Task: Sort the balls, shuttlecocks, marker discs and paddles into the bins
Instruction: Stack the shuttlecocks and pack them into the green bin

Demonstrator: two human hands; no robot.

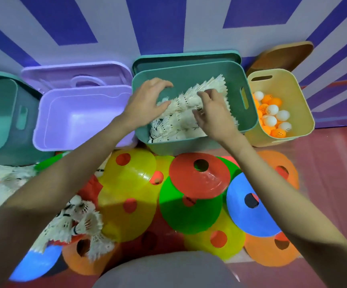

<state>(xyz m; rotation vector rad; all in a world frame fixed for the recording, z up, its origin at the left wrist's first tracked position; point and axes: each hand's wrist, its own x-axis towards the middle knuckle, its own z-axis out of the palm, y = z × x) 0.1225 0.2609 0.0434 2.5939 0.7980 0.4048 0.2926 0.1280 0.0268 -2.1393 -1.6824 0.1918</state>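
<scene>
A teal bin (237, 77) at centre back holds a pile of white shuttlecocks (180, 121). Both my hands are inside it. My left hand (147, 100) hovers over the pile with fingers spread and curled, holding nothing that I can see. My right hand (212, 113) pinches the feathers of a shuttlecock in the pile. More shuttlecocks (81, 223) lie loose on the floor at lower left. Coloured marker discs (197, 177) are spread over the floor in front of me. A yellow bin (293, 88) at right holds orange and white balls (272, 115). No paddles show.
A purple bin (85, 117) with nothing in it stands left of the teal one, its lid (76, 73) leaning behind. Another teal bin (0, 113) is at far left. A brown lid (282, 57) leans on the striped wall behind the yellow bin.
</scene>
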